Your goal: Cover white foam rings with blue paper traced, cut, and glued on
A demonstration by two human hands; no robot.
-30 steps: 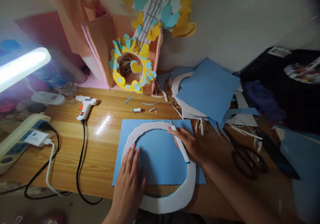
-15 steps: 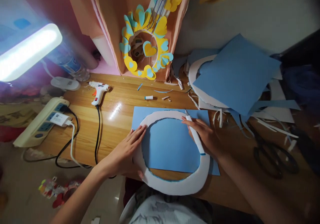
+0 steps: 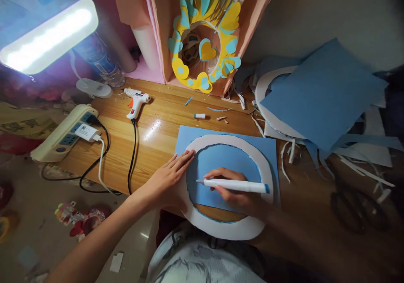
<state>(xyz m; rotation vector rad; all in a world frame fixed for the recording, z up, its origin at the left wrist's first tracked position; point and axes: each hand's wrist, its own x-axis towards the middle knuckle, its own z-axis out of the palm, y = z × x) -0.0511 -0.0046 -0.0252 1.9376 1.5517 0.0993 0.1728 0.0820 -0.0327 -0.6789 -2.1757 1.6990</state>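
A white ring-shaped cut-out (image 3: 235, 142) lies on a blue paper sheet (image 3: 221, 165) at the front edge of a wooden table (image 3: 158, 144). My left hand (image 3: 168, 178) rests flat, fingers stretched out, on the ring's left side. My right hand (image 3: 235, 194) is closed round a white pen (image 3: 233, 185) with a blue end. The pen lies nearly level, its tip pointing left at the ring's inner left edge.
A white glue gun (image 3: 136, 101) with a black cord lies at the left, beside a power strip (image 3: 61, 133) and a lit lamp (image 3: 50, 37). A heart-decorated cardboard guitar (image 3: 202, 43) stands behind. Blue sheets (image 3: 322, 91), paper scraps and black scissors (image 3: 360, 205) fill the right.
My right hand has swung the pen from the ring's upper right to the inside, tip now pointing left. The camera has moved in and down; my left hand stays on the ring.
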